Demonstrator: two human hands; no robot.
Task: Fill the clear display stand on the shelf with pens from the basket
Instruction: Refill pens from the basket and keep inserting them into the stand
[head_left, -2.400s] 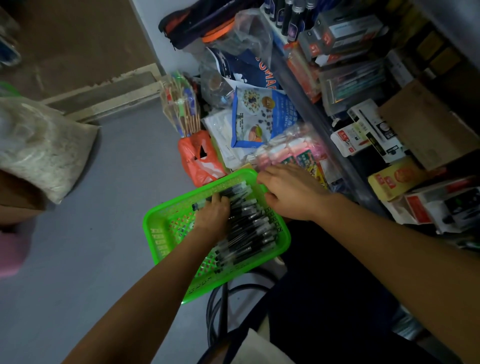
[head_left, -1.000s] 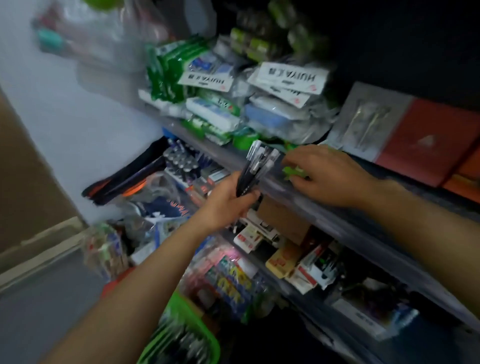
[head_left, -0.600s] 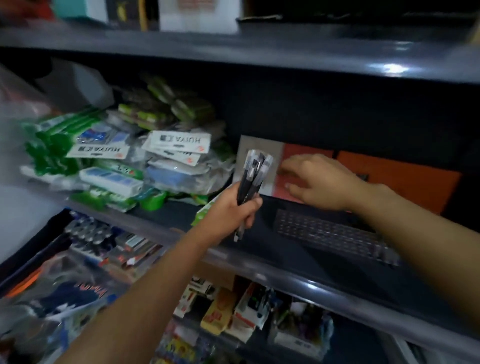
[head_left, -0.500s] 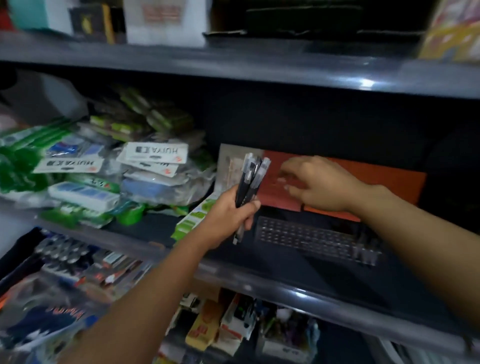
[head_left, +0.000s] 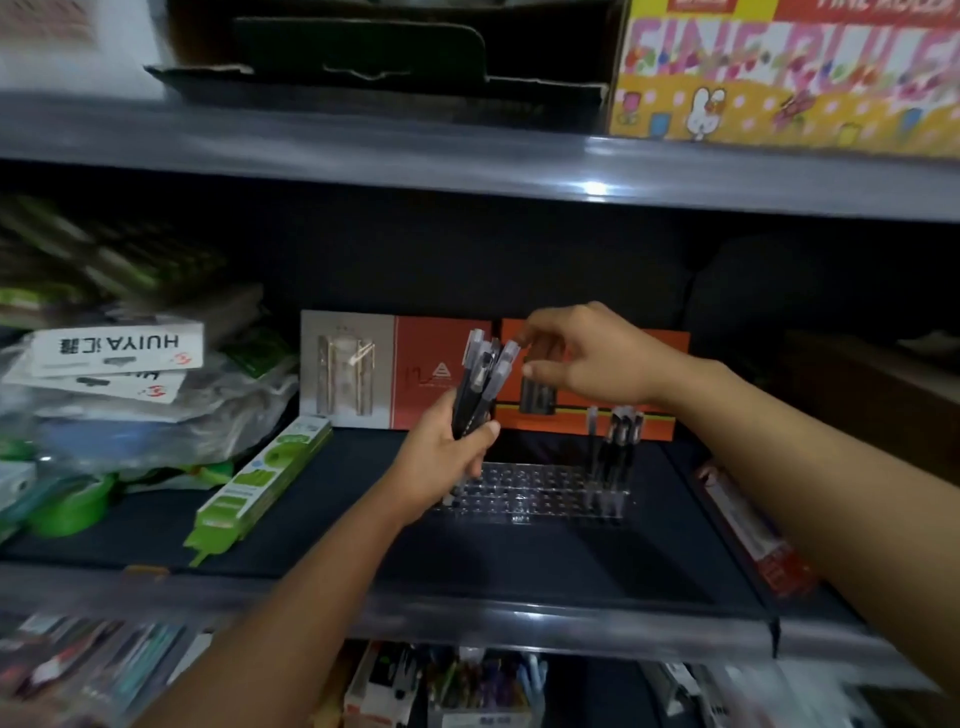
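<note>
The left hand (head_left: 441, 462) grips a bunch of pens (head_left: 480, 387) around their lower barrels, caps up and fanned apart at the top. Held this way, the bunch works as a ready supply right beside the stand, and the spread caps offer single pens to pick from. The right hand (head_left: 587, 358) reaches across to those caps with thumb and forefinger parted around one of them; its grip looks open, about to pinch, though whether the fingertips already touch a cap I cannot tell.

The clear stand (head_left: 540, 491) sits flat on the dark shelf (head_left: 311, 525), just below and behind the left hand, its grid of holes facing up so that pens drop in upright. A few pens (head_left: 618, 441) already stand in holes at its right end; the rest of the grid looks unfilled, so the job seems to be in its early part. An orange card (head_left: 644, 405) leans upright behind the stand as a backdrop. The basket is out of view.

A green box (head_left: 265, 483) lies slantwise on the shelf to the left, well apart from the stand.
</note>
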